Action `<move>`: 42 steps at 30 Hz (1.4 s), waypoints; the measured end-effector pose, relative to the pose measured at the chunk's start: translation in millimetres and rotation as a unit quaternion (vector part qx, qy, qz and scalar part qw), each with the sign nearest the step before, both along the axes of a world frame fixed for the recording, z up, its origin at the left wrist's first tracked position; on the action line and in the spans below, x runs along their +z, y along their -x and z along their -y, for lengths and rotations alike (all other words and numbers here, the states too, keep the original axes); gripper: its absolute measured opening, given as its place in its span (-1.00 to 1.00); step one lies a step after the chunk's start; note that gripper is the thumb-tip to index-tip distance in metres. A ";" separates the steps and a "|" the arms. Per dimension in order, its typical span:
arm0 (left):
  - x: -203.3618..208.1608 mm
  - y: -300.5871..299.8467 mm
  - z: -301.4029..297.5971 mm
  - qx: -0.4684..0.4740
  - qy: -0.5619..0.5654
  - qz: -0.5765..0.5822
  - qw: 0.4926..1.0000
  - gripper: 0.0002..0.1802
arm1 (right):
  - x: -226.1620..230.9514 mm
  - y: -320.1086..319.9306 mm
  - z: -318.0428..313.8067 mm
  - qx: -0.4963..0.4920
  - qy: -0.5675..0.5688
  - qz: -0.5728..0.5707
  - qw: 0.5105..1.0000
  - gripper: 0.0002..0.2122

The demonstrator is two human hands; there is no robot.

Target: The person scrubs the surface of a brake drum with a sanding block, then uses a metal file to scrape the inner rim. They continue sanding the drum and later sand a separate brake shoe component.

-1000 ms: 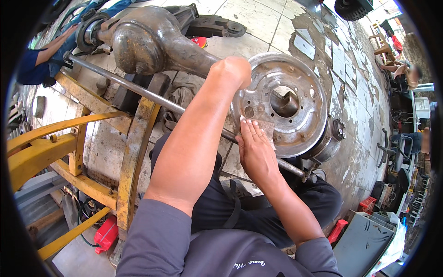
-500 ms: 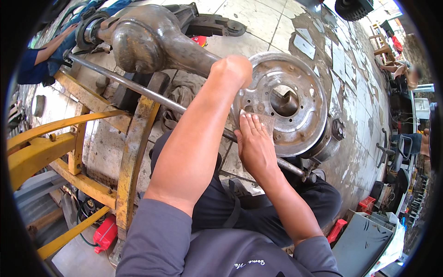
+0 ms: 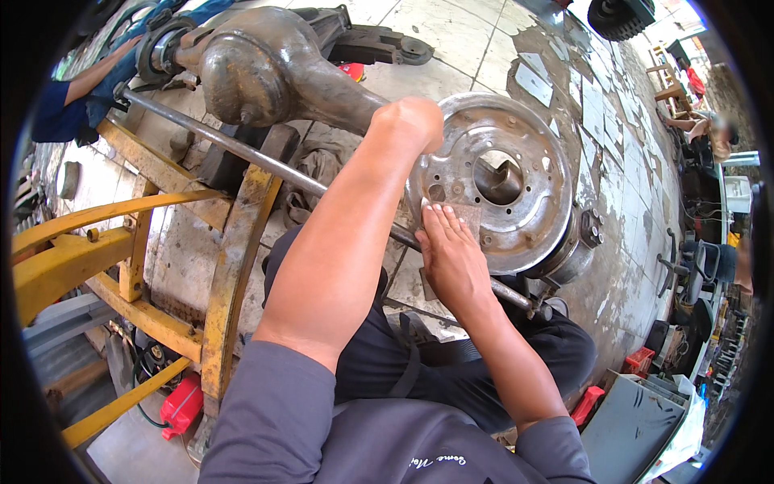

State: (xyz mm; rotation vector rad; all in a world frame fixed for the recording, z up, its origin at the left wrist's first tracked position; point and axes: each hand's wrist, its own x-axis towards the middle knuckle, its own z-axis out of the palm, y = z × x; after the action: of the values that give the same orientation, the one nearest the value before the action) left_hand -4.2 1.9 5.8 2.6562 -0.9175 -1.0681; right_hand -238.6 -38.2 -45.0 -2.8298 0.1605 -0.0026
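Observation:
A round, worn metal brake backing plate (image 3: 538, 145) stands at the end of an axle housing (image 3: 258, 64), tilted toward me. My left hand (image 3: 413, 123) is bent over the plate's upper left rim and grips it, its fingertips hidden. Lower on the plate's face, my right hand (image 3: 453, 254) lies flat with fingers stretched out. Beneath those fingers is a brownish square of sandpaper (image 3: 469, 218), pressed against the metal. Just above it, an opening shows in the plate.
A long metal rod (image 3: 218, 139) runs diagonally below the axle. On the left stands a yellow metal frame (image 3: 226, 298), with a red container (image 3: 184, 405) beneath. Another person's arm (image 3: 85, 81) is at far left. Broken tiles (image 3: 532, 85) lie on the floor; a grey cabinet (image 3: 633, 423) stands lower right.
My right hand has slid slightly down and right across the plate, uncovering more of the opening above the sandpaper. My left hand keeps its place on the rim.

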 end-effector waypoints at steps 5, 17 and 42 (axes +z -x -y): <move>-1.0 1.1 2.4 0.001 -0.012 0.005 1.000 -0.52 | 4.2 -0.7 -1.4 -0.001 -0.007 -0.012 1.000 -0.57; -8.0 -1.4 1.0 -0.017 -0.003 0.021 1.000 -0.53 | -0.7 -1.0 0.2 -0.002 -0.021 0.003 1.000 -0.57; -1.9 0.7 -1.9 -0.017 -0.002 0.016 1.000 -0.48 | -11.7 -3.7 -8.2 -0.022 -0.011 0.038 0.999 -0.56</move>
State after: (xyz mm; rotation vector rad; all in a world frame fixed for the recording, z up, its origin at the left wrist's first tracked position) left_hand -5.0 3.8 3.9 2.6763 -0.9722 -1.0390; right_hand -234.9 -29.9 -56.6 -2.7995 0.2046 -0.1164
